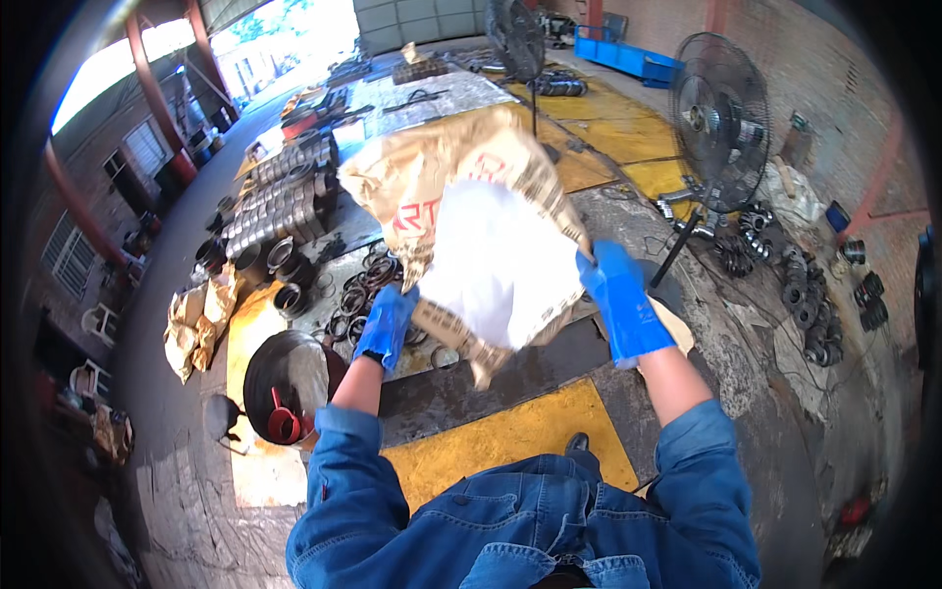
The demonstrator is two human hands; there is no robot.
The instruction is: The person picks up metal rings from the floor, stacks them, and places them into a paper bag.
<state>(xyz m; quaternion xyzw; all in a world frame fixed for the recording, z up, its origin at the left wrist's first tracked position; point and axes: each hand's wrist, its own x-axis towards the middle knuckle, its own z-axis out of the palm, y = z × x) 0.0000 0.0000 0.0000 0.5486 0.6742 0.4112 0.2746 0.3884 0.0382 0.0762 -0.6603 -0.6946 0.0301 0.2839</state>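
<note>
A large brown paper sack (pixel 392 182) with red and dark print is held up in front of me, spread wide. Its white part (pixel 491 260), either a lining or contents, faces me and is too bright to make out. My left hand (pixel 390 324), in a blue rubber glove, is closed on the sack's near left edge. On the right side, my gloved right hand (pixel 620 299) grips the other edge at a corner. Beside my left hand lies a heap of dark metal rings (pixel 353 304), partly covered by the sack.
A dark round tub (pixel 285 373) holding a red scoop (pixel 284 424) stands at the left. Behind are stacked metal cylinders (pixel 280 196) and a crumpled paper sack (pixel 201 324). Two pedestal fans (pixel 721 123) stand ahead and right. Ring-shaped parts (pixel 810 304) lie by the brick wall.
</note>
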